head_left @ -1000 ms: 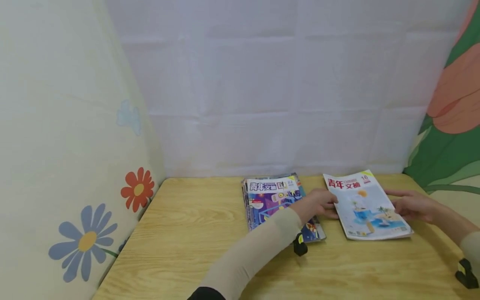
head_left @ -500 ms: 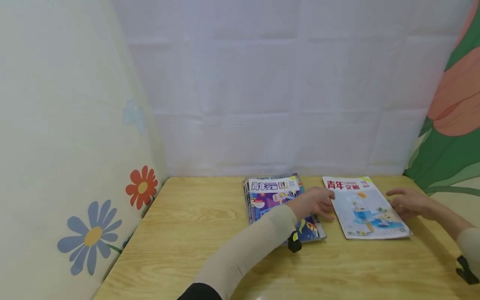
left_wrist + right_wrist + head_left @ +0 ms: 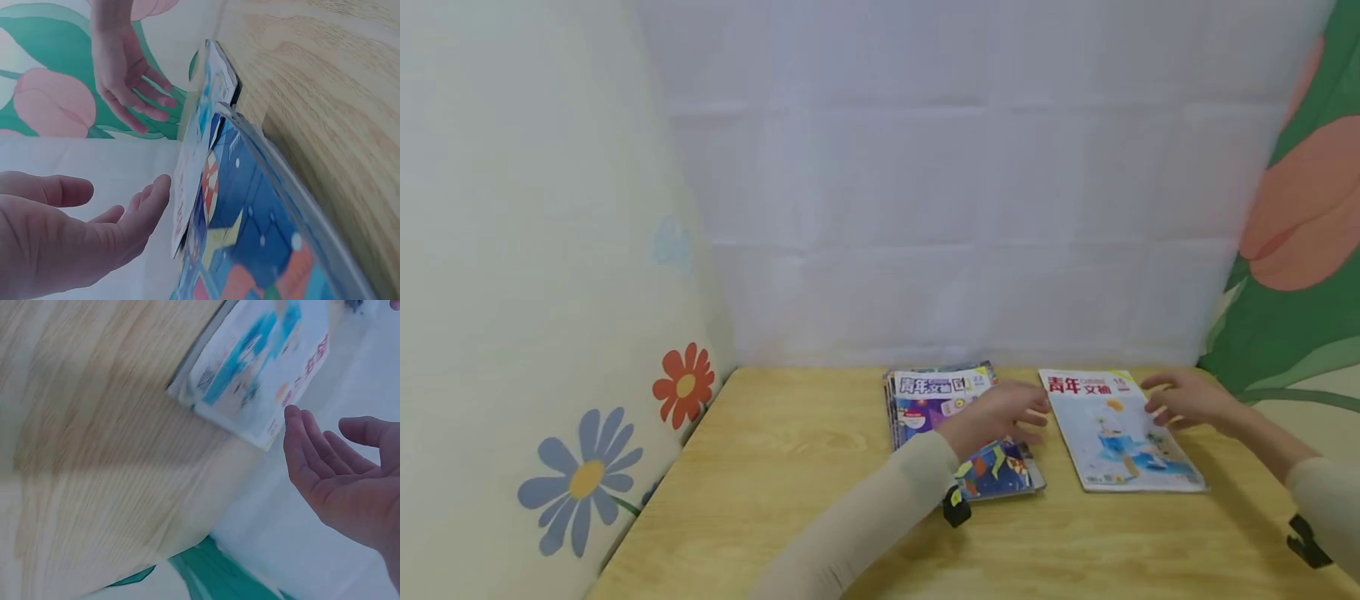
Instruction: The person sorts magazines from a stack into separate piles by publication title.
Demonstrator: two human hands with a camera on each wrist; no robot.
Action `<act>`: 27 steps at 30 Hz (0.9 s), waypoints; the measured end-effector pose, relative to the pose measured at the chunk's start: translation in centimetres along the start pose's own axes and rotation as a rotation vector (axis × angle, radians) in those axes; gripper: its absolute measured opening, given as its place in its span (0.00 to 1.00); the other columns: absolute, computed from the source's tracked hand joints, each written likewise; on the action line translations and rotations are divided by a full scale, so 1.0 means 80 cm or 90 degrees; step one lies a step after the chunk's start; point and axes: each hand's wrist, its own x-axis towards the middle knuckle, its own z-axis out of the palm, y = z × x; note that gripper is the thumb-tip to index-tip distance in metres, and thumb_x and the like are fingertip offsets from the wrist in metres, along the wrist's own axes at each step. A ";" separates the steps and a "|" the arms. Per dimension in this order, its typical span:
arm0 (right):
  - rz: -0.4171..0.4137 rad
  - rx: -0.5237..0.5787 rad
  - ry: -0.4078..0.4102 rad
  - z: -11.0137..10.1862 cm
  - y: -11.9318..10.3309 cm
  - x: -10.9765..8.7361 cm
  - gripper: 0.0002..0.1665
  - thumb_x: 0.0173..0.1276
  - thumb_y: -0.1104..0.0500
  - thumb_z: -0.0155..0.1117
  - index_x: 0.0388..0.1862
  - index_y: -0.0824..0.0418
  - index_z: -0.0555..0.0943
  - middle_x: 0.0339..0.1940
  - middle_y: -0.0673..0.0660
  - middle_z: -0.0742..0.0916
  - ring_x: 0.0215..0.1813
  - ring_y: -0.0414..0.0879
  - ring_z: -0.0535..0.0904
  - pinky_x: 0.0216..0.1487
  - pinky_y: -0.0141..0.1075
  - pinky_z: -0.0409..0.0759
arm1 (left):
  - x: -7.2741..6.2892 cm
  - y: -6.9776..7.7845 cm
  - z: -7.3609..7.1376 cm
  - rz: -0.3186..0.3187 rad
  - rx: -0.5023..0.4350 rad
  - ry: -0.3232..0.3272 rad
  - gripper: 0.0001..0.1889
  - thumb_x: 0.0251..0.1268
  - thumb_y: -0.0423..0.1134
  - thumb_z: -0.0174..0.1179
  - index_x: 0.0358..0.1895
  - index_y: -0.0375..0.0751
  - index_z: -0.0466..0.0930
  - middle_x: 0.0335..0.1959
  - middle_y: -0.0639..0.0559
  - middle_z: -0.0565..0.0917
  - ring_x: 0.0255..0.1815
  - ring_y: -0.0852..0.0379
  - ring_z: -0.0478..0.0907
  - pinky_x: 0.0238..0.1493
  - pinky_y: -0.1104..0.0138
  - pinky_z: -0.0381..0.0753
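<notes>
A magazine with a white and pale blue beach cover (image 3: 1112,433) lies flat on the right part of the table. To its left is a stack of magazines (image 3: 925,417), the top one purple and blue. My left hand (image 3: 1000,410) hovers over the stack's right side, fingers loosely bent and holding nothing; in the left wrist view the hand (image 3: 81,237) is apart from the covers. Over the beach magazine's upper right edge hangs my right hand (image 3: 1191,400), its fingers relaxed with nothing in them. The right wrist view shows that hand (image 3: 350,469) palm up-turned, away from the magazine (image 3: 262,369).
The wooden table (image 3: 790,500) ends at a white cloth backdrop (image 3: 865,292). A flower-printed panel (image 3: 587,333) stands along the left side, and a green and pink leaf-patterned panel (image 3: 1292,333) along the right.
Both hands have let go of the beach magazine's sides and lifted off it. The left has drawn back leftward. The beach magazine now lies flat and straighter beside the stack.
</notes>
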 end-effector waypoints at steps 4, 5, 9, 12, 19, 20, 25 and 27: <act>-0.027 0.037 -0.026 0.009 -0.017 0.000 0.30 0.81 0.60 0.50 0.69 0.84 0.61 0.48 0.69 0.85 0.47 0.60 0.85 0.46 0.50 0.86 | -0.012 0.003 -0.013 0.043 0.058 0.033 0.18 0.73 0.31 0.56 0.62 0.30 0.77 0.47 0.38 0.82 0.52 0.39 0.81 0.53 0.44 0.82; -0.033 0.044 -0.034 0.012 -0.021 0.000 0.30 0.81 0.60 0.50 0.69 0.84 0.61 0.49 0.69 0.85 0.48 0.61 0.85 0.47 0.51 0.86 | -0.015 0.004 -0.016 0.048 0.071 0.038 0.18 0.73 0.31 0.56 0.63 0.32 0.78 0.48 0.40 0.82 0.52 0.40 0.81 0.53 0.45 0.82; -0.057 0.054 -0.049 0.024 -0.043 0.002 0.29 0.81 0.61 0.50 0.69 0.83 0.62 0.48 0.68 0.85 0.48 0.62 0.85 0.47 0.53 0.85 | -0.032 0.002 -0.030 0.062 0.114 0.049 0.19 0.73 0.32 0.58 0.64 0.35 0.78 0.50 0.43 0.83 0.53 0.41 0.81 0.52 0.46 0.83; -0.066 0.046 -0.059 0.038 -0.058 0.005 0.28 0.82 0.61 0.49 0.68 0.82 0.64 0.48 0.68 0.85 0.48 0.63 0.84 0.47 0.54 0.85 | -0.046 0.001 -0.042 0.077 0.145 0.058 0.19 0.74 0.34 0.59 0.65 0.37 0.78 0.55 0.44 0.82 0.54 0.42 0.81 0.53 0.47 0.83; -0.059 0.078 -0.045 0.084 -0.080 0.023 0.26 0.78 0.63 0.54 0.66 0.81 0.68 0.42 0.67 0.87 0.41 0.59 0.86 0.43 0.50 0.87 | -0.080 -0.004 -0.074 0.084 0.210 0.093 0.20 0.74 0.37 0.60 0.66 0.39 0.78 0.51 0.47 0.83 0.52 0.45 0.82 0.53 0.52 0.83; -0.063 0.082 -0.043 0.091 -0.084 0.025 0.26 0.77 0.64 0.54 0.65 0.81 0.69 0.41 0.66 0.87 0.40 0.58 0.86 0.42 0.48 0.87 | -0.085 -0.004 -0.079 0.084 0.207 0.101 0.20 0.73 0.37 0.60 0.66 0.38 0.78 0.50 0.47 0.83 0.51 0.45 0.82 0.53 0.52 0.83; -0.102 0.096 -0.047 0.121 -0.106 0.033 0.24 0.75 0.66 0.56 0.63 0.82 0.70 0.39 0.66 0.87 0.37 0.57 0.86 0.40 0.47 0.87 | -0.106 -0.010 -0.099 0.106 0.223 0.150 0.21 0.72 0.38 0.60 0.65 0.39 0.79 0.51 0.48 0.83 0.50 0.46 0.82 0.53 0.54 0.83; -0.128 0.083 -0.047 0.133 -0.113 0.034 0.23 0.74 0.67 0.56 0.62 0.81 0.72 0.38 0.66 0.87 0.36 0.57 0.86 0.39 0.47 0.87 | -0.117 -0.012 -0.104 0.123 0.256 0.176 0.21 0.70 0.38 0.60 0.65 0.40 0.80 0.51 0.49 0.83 0.50 0.47 0.82 0.50 0.55 0.83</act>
